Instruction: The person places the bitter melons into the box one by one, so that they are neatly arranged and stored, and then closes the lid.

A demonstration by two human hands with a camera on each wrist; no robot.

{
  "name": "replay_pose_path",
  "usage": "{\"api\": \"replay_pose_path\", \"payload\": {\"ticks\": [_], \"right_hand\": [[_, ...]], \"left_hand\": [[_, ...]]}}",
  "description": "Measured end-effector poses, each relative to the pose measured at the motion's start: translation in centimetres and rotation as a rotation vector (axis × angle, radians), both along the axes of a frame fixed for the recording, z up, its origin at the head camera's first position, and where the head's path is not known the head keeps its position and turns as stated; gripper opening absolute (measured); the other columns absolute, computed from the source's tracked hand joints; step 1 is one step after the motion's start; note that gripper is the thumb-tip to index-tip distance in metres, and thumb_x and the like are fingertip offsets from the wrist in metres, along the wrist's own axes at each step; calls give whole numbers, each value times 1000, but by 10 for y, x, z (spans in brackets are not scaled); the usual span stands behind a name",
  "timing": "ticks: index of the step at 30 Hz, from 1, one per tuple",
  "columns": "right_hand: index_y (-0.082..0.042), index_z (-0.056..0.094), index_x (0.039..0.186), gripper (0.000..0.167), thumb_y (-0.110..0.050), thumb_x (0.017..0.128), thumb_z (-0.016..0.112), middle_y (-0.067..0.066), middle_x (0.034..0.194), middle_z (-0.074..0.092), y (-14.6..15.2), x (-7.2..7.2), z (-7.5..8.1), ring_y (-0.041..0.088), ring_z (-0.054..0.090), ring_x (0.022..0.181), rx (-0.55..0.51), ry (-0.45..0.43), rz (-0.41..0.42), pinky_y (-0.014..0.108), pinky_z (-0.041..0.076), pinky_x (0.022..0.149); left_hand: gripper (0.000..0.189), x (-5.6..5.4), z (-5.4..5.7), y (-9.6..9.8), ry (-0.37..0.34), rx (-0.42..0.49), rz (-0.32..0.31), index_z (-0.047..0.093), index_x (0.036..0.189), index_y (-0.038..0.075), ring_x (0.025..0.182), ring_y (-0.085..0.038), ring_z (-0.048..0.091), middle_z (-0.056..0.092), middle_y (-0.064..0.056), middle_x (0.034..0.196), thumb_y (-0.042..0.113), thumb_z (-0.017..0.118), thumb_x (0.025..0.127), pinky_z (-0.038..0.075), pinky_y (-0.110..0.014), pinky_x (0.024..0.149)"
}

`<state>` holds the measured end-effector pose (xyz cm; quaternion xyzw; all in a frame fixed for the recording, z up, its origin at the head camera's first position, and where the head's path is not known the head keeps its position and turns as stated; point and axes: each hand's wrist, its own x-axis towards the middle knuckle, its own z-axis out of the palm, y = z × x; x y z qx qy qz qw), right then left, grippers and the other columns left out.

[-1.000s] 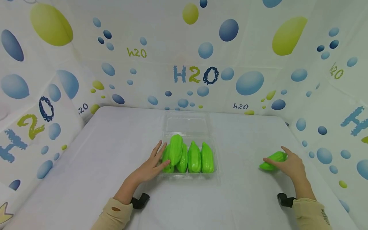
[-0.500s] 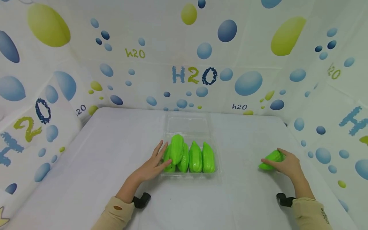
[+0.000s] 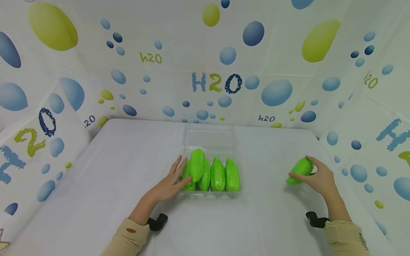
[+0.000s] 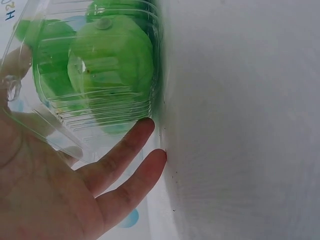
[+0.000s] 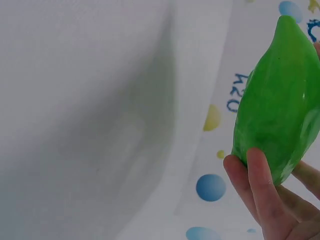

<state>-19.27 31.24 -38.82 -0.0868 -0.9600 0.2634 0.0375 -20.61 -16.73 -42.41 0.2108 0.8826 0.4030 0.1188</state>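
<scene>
My right hand (image 3: pixel 320 179) grips a green papaya (image 3: pixel 301 170), thumb on the near side and fingers on the far side. In the right wrist view the papaya (image 5: pixel 280 100) is held up off the white tabletop, its pointed tip away from the palm and its shadow apart from it. A clear plastic clamshell box (image 3: pixel 211 193) lies with its lid (image 3: pixel 209 139) folded back. Inside are several more green papayas (image 3: pixel 217 175), one lying on top of others at the left. My left hand (image 3: pixel 167 185) rests at the box's left front corner, its straight fingers (image 4: pixel 125 145) against the clear wall.
A white cloth covers the tabletop (image 3: pixel 134 149). Walls of patterned fabric (image 3: pixel 173 32) with blue and green drops stand behind and at both sides. Bare cloth lies between the box and my right hand.
My right hand has closed round the papaya and raised it off the cloth, shifting it slightly left and tilting it more upright. The left hand stays at the box.
</scene>
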Motion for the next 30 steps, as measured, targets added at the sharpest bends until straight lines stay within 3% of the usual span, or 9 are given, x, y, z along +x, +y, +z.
{"api": "replay_pose_path", "payload": {"ticks": [5,9,17,30], "right_hand": [[1,31,140,99,-52,69,75,31,133,37,-11,1,7,40,51,93,-3,52,28,37,46,62],[2,32,139,97,-49,69,76,30,132,38,-20,1,12,37,54,86,-15,86,61,29,43,58],[-1,32,141,96,-47,69,76,27,140,30,-35,0,19,39,54,91,-60,99,103,30,46,61],[-5,37,139,91,-41,67,80,22,141,33,-65,-5,25,35,55,90,-99,152,207,34,48,66]], "left_hand": [[74,0,0,-1,11,-13,1,-2,148,15,134,-41,9,-15,-10,151,44,42,96,25,-64,95],[74,0,0,-1,10,-10,-1,-2,148,15,134,-41,9,-15,-10,151,43,42,96,25,-64,95],[74,1,0,0,4,2,-2,-2,148,15,134,-41,9,-15,-10,151,43,42,96,25,-64,95],[73,0,-1,-1,13,-2,-6,-4,148,19,132,-42,17,-15,-10,151,43,41,96,27,-63,95]]}}
